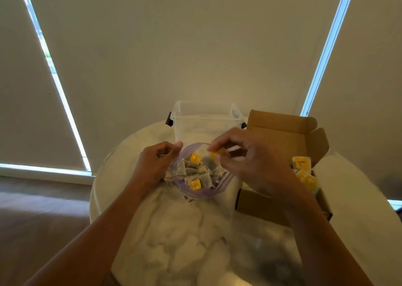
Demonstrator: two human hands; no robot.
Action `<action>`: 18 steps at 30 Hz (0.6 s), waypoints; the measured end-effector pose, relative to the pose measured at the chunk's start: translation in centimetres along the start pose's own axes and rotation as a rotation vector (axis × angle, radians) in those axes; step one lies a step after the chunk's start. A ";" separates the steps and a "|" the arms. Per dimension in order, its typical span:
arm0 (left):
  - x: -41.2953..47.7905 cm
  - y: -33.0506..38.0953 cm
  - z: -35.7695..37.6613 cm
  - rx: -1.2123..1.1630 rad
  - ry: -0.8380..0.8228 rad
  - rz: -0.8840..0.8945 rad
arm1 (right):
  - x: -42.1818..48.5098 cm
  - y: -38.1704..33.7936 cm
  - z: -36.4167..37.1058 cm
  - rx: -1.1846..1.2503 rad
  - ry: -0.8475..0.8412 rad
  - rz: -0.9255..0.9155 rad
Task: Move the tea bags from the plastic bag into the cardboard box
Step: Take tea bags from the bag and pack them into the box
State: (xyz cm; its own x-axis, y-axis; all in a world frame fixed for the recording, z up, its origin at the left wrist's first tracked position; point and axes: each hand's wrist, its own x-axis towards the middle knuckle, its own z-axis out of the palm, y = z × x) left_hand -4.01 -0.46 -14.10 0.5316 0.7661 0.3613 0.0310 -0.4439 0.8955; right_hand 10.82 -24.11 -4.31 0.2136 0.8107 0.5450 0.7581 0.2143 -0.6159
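Observation:
A clear plastic bag (217, 191) with a purple zip rim stands open at the table's middle, holding several tea bags (195, 184) with yellow tags. My left hand (155, 163) pinches the bag's left rim and holds it open. My right hand (250, 161) hovers over the bag's mouth, fingers pinched on one tea bag (210, 161) by its yellow tag, lifted just above the others. The brown cardboard box (261, 205) sits to the right with its lid flipped up; several tea bags (304, 174) lie inside it, partly hidden by my right wrist.
A clear plastic tub (204, 120) with black latches stands just behind the bag. The round white marble table (187, 237) has its edge close on the left. Window blinds fill the background.

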 end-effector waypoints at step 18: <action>0.6 -0.9 0.2 0.048 0.000 0.028 | -3.2 5.0 -6.9 -0.212 0.145 0.239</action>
State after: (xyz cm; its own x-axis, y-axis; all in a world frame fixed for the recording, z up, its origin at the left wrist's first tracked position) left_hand -3.55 0.26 -14.79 0.5329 0.7528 0.3863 0.0563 -0.4871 0.8716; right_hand 18.19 -29.35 -5.25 0.4745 0.7354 0.4839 0.7837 -0.1025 -0.6127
